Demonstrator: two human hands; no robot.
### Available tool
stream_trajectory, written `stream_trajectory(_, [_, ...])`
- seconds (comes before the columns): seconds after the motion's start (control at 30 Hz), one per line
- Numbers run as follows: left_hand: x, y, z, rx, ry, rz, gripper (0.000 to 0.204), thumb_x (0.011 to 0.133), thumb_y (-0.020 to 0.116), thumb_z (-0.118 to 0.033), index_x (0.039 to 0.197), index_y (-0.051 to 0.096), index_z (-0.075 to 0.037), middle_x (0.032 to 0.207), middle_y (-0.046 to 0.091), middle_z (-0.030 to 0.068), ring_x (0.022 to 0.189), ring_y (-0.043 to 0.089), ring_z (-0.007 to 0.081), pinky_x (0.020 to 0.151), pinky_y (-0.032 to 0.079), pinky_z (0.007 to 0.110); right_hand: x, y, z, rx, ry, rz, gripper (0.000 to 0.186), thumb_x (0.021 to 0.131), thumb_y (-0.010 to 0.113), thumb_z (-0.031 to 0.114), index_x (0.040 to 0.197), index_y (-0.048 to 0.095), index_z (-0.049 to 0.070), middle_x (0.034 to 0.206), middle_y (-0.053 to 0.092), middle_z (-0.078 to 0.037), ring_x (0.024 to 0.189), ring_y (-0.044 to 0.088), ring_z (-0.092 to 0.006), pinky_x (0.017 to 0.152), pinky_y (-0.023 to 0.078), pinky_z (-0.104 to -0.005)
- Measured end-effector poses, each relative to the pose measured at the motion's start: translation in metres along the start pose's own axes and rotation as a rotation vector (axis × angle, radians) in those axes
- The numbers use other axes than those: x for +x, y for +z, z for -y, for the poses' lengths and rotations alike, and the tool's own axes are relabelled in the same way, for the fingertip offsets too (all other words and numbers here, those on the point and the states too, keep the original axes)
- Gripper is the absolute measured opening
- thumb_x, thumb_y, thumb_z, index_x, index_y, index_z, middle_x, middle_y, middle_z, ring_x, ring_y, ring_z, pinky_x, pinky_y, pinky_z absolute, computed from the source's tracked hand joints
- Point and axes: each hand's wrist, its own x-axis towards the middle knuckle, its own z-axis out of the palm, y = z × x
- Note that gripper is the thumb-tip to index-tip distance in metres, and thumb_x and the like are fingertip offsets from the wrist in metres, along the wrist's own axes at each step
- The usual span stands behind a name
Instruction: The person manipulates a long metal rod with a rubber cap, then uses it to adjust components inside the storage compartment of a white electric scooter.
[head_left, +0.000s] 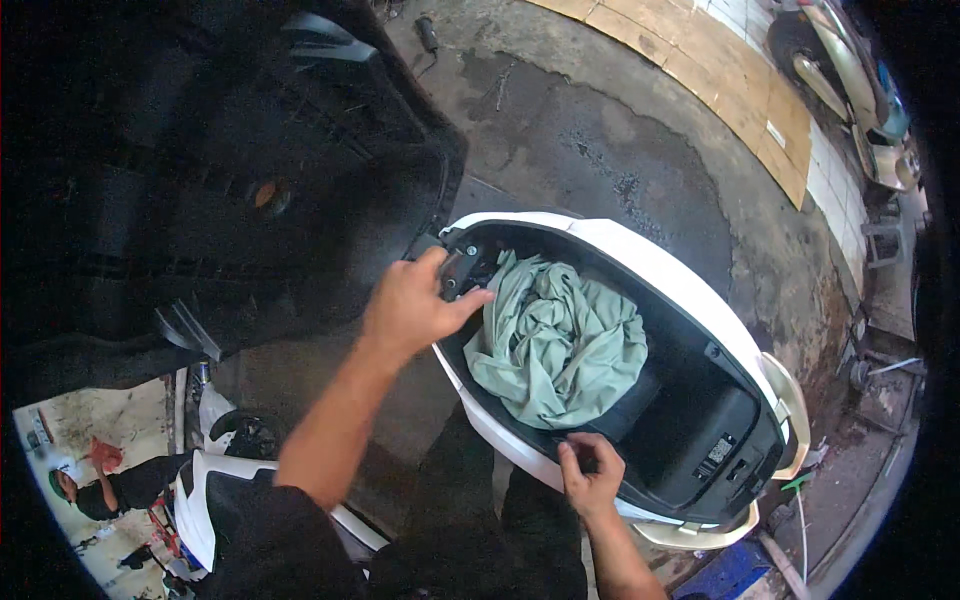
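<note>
A scooter's underseat compartment [675, 445] lies uncovered in front of me, a black tub framed by white body panels [640, 245]. Bunched up in its left half is a pale green cloth [560, 340]. My left hand [412, 305] grips the black seat hinge [458, 268] at the tub's left end, its thumb pointing toward the cloth. The raised black seat [250, 150], underside showing, fills the upper left. Over the tub's near rim, my right hand [592, 475] has thumb and forefinger curled together. Whatever they may pinch is too small to make out.
Flattened cardboard [690, 65] covers part of the stained floor [560, 120] beyond the scooter. Another motorbike [850, 90] stands at the far right. A person [130, 490] is at the lower left, near a white vehicle panel [200, 510]. Cream grab rails [790, 415] flank the scooter's right end.
</note>
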Motion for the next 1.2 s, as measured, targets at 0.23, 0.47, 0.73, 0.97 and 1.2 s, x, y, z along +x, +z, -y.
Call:
stream_trajectory(0.23, [0.002, -0.007, 0.002, 0.343, 0.085, 0.070, 0.029, 0.085, 0.069, -0.031, 0.093, 0.056, -0.007, 0.061, 0.061, 0.0142, 0.058, 0.064, 0.0351, 0.053, 0.046, 0.044, -0.001, 0.011, -0.002, -0.100, -0.183, -0.037, 0.010, 0.075, 0.073, 0.006, 0.078, 0.064, 0.003, 0.073, 0.065, -0.009, 0.061, 0.061, -0.0220, 0.057, 0.048, -0.0308])
stream_trajectory(0.47, [0.002, 0.039, -0.040, 0.406, -0.059, -0.171, 0.035, 0.080, 0.071, -0.042, 0.081, 0.063, -0.008, 0.074, 0.068, 0.0164, 0.070, 0.067, 0.0397, 0.063, 0.052, 0.049, 0.001, 0.016, -0.008, -0.324, -0.354, -0.033, 0.014, 0.075, 0.073, 0.016, 0.077, 0.063, 0.006, 0.073, 0.061, -0.010, 0.067, 0.060, -0.0283, 0.059, 0.048, -0.0386])
stream_trajectory(0.73, [0.006, 0.009, -0.030, 0.363, 0.201, -0.066, 0.045, 0.066, 0.083, -0.038, 0.068, 0.052, -0.006, 0.057, 0.059, 0.0116, 0.054, 0.063, 0.0333, 0.050, 0.047, 0.040, 0.002, 0.015, -0.006, -0.392, -0.410, -0.023, 0.015, 0.076, 0.072, 0.017, 0.077, 0.061, 0.007, 0.069, 0.057, -0.008, 0.066, 0.057, -0.0256, 0.057, 0.044, -0.0381])
stream_trajectory(0.97, [0.013, 0.002, -0.030, 0.330, 0.276, 0.050, 0.043, 0.069, 0.081, -0.038, 0.073, 0.053, -0.006, 0.060, 0.059, 0.0127, 0.058, 0.062, 0.0360, 0.052, 0.047, 0.041, -0.001, 0.019, -0.014, -0.392, -0.441, -0.032, 0.013, 0.077, 0.070, 0.016, 0.076, 0.061, 0.007, 0.071, 0.056, -0.007, 0.067, 0.057, -0.0243, 0.057, 0.043, -0.0376])
stream_trajectory(1.2, [0.043, 0.052, -0.060, 0.517, 0.155, -0.033, 0.029, 0.082, 0.067, -0.035, 0.083, 0.061, -0.007, 0.075, 0.067, 0.0180, 0.072, 0.066, 0.0383, 0.064, 0.051, 0.049, -0.002, 0.017, -0.014, -0.430, -0.421, -0.018, 0.015, 0.077, 0.069, 0.019, 0.075, 0.059, 0.008, 0.072, 0.055, -0.008, 0.069, 0.057, -0.0259, 0.059, 0.046, -0.0380])
